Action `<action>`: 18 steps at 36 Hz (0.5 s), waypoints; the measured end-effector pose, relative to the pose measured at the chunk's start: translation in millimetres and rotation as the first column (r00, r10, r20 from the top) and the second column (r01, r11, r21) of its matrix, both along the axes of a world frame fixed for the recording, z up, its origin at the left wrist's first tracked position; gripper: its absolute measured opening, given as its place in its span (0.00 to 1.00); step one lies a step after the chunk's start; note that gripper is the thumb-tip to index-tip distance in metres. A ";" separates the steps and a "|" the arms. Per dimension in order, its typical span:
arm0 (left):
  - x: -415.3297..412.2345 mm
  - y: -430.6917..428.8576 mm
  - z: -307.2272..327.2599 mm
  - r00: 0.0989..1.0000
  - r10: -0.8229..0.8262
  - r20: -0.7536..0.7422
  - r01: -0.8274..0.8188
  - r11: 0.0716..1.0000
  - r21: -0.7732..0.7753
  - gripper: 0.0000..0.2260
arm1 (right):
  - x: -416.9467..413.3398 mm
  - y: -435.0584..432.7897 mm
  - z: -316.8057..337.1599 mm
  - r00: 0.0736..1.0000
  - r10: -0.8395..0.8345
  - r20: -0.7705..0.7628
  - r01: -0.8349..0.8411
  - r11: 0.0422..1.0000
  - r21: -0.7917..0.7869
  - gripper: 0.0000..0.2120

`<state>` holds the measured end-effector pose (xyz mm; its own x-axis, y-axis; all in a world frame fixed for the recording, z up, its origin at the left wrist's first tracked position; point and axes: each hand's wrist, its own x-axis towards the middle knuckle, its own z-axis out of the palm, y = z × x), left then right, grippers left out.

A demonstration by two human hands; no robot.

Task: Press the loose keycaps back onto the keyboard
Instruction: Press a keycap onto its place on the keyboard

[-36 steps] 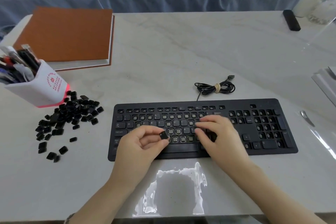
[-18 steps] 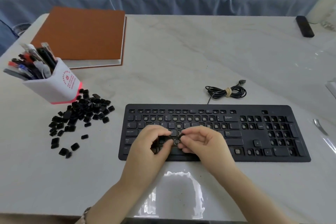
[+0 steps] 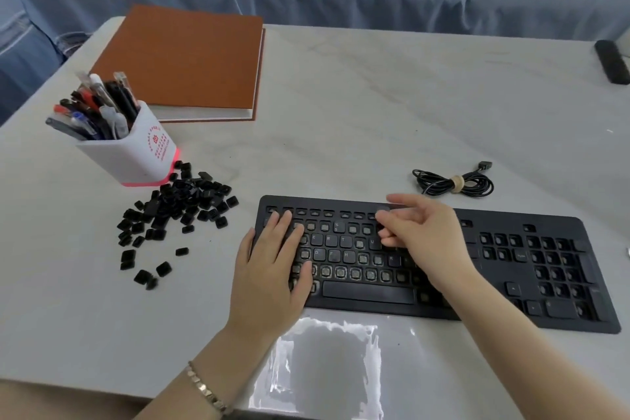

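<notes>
Pale table (image 3: 375, 112), two hands at the keyboard (image 3: 562, 269)

White marble-look top, blue cloth behind. The black keyboard lies near the front edge, with many of its sockets bare. The left hand (image 3: 272, 266) lies flat on its left end, fingers straight and close together. The right hand (image 3: 426, 235) hovers over the middle rows, blurred, fingers loose and apart. Loose keycaps (image 3: 184, 204) sit heaped left of the keyboard, beside a pen cup (image 3: 136, 153). A brown book (image 3: 184, 58) lies behind the cup, a coiled cable (image 3: 453, 182) behind the keyboard.
</notes>
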<state>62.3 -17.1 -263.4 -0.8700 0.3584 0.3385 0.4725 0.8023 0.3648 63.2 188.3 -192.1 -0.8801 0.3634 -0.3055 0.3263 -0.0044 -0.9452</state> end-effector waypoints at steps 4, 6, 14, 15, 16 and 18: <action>-0.5 0.0 -0.9 1.000 0.009 0.012 -0.009 1.000 0.000 0.21 | -7.2 2.1 -10.6 0.996 0.081 -0.039 -0.067 0.957 0.283 0.07; -0.3 -0.2 -1.1 1.000 0.011 0.015 -0.011 1.000 0.002 0.21 | -7.0 1.1 -15.3 0.988 0.146 -0.047 -0.117 0.916 0.383 0.05; -0.2 -0.6 -1.0 0.999 0.013 0.030 -0.013 1.000 0.010 0.21 | -3.4 -8.3 -33.6 0.929 0.354 -0.112 -0.173 0.681 0.712 0.07; -0.2 -0.5 -0.8 0.999 0.014 0.035 -0.014 1.000 0.012 0.21 | -3.6 -8.8 -36.1 0.925 0.358 -0.129 -0.166 0.685 0.709 0.07; -0.2 -0.6 -0.6 0.999 0.014 0.040 -0.015 1.000 0.012 0.21 | -3.8 -9.1 -38.4 0.923 0.358 -0.139 -0.162 0.690 0.705 0.07; -0.1 -0.7 -0.2 0.999 0.013 0.046 -0.014 1.000 0.009 0.21 | -4.0 -9.0 -43.1 0.922 0.356 -0.151 -0.152 0.691 0.707 0.07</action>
<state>62.3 -17.8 -263.6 -0.8894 0.3438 0.3013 0.4443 0.8049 0.3932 59.2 179.4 -235.3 -0.9754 0.1295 0.1784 -0.0352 0.7076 -0.7057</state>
